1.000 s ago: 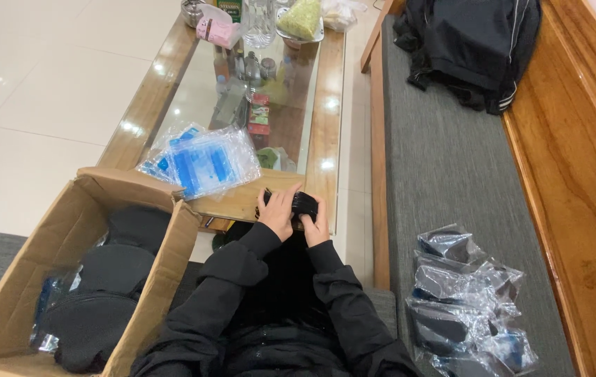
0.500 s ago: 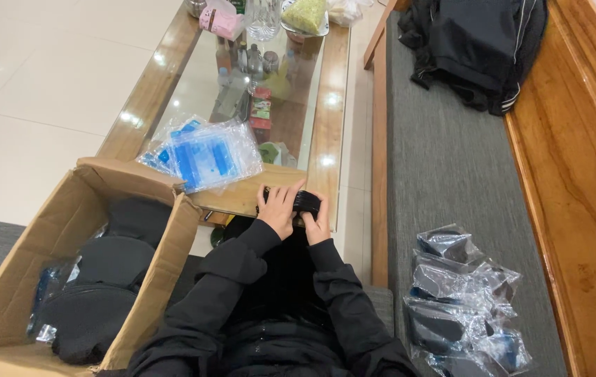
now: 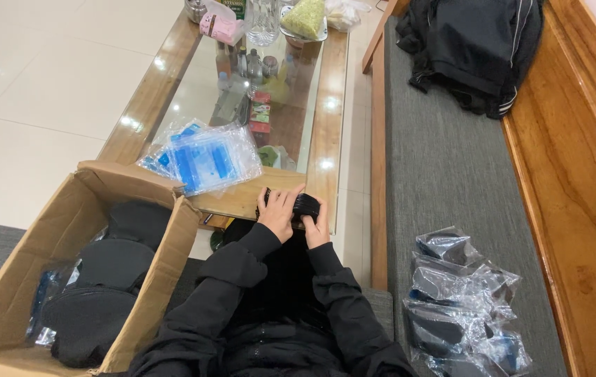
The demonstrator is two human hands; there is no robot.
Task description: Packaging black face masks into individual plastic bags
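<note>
My left hand [image 3: 278, 211] and my right hand [image 3: 317, 227] are pressed together around a small black folded item [image 3: 305, 204] at the near edge of the glass-topped coffee table [image 3: 326, 112]. Both hands grip it, the left over its left side, the right under its right end. My black sleeves run back from the hands to my lap. Just left of the hands a stack of clear plastic bags with blue print [image 3: 203, 157] lies on the table's wooden rim.
An open cardboard box [image 3: 46, 230] with black padded items stands at my left on the floor. A pile of bagged black items [image 3: 462, 300] lies on the grey bench cushion at my right. A black jacket [image 3: 476, 45] sits at the bench's far end. Bottles and jars crowd the table's far end.
The hands stay together on the black item, with only small finger shifts. The view has tilted slightly, so the table and box sit a little lower in the frame.
</note>
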